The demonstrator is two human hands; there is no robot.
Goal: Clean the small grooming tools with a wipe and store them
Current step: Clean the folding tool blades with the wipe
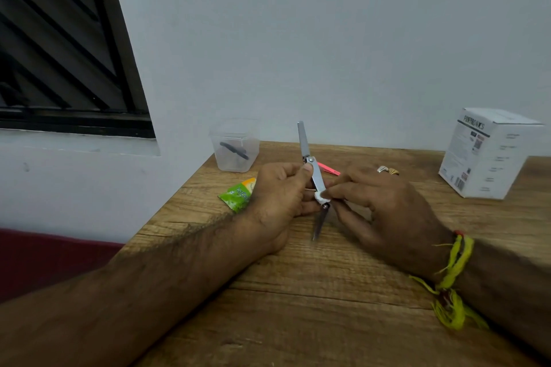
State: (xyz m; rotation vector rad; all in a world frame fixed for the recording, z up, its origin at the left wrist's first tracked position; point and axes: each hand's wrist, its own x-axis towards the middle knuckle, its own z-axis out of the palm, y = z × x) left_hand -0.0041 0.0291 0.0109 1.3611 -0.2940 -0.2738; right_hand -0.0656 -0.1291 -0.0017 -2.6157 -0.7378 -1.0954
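My left hand (280, 197) grips a metal nail clipper (316, 179) with its parts unfolded; one blade sticks up, another points down toward the table. My right hand (381, 202) pinches a small white wipe (321, 197) against the clipper's lower body. A clear plastic container (235, 146) stands behind, with a dark tool inside. A pink tool (329, 169) lies on the table behind the clipper, partly hidden. A green and orange wipe sachet (238, 194) lies left of my left hand.
The wooden table (328, 292) ends at the wall behind and at its left edge. A white cardboard box (489, 155) stands at the far right. A small metal object (387, 170) lies behind my right hand. A dark window is at upper left.
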